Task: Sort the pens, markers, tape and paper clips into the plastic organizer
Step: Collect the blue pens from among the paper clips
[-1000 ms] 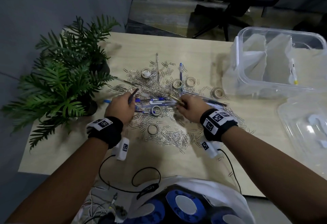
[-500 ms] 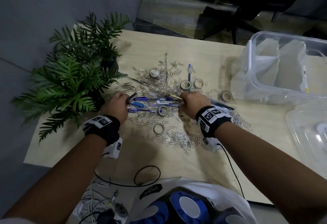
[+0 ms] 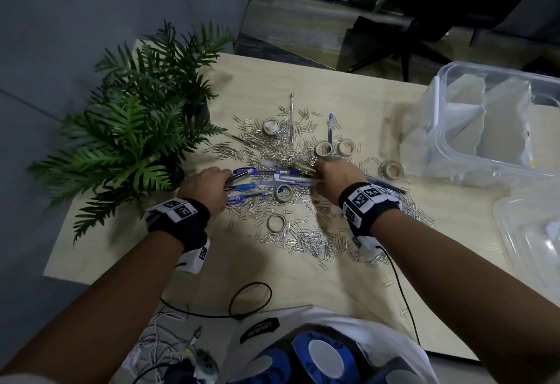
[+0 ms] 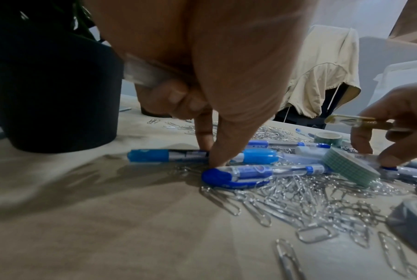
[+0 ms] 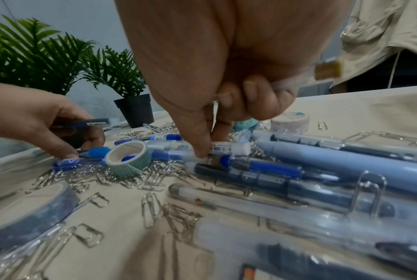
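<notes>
Blue and clear pens (image 3: 272, 180) lie in a heap on a spread of silver paper clips (image 3: 303, 238) in the middle of the table. Several tape rolls (image 3: 276, 222) sit among them. My left hand (image 3: 206, 183) keeps a clear pen (image 4: 142, 75) in its curled fingers, while thumb and forefinger (image 4: 211, 155) pinch a blue-capped pen (image 4: 169, 155) on the table. My right hand (image 3: 333, 174) holds a gold-capped pen (image 5: 327, 69) the same way and pinches a white barcoded pen (image 5: 228, 148). The clear plastic organizer (image 3: 436, 117) stands at the far right.
A potted fern (image 3: 136, 141) crowds the table's left side, its black pot (image 4: 51, 94) just beside my left hand. The organizer's clear lid (image 3: 530, 232) lies at the right edge. A green checked tape roll (image 5: 128, 161) leans between my hands. Cables (image 3: 251, 295) trail over the near edge.
Both hands have moved forward onto the pen heap. The right hand slid left and now pinches the white pen; the left hand lowered its fingers onto the blue-capped pen.
</notes>
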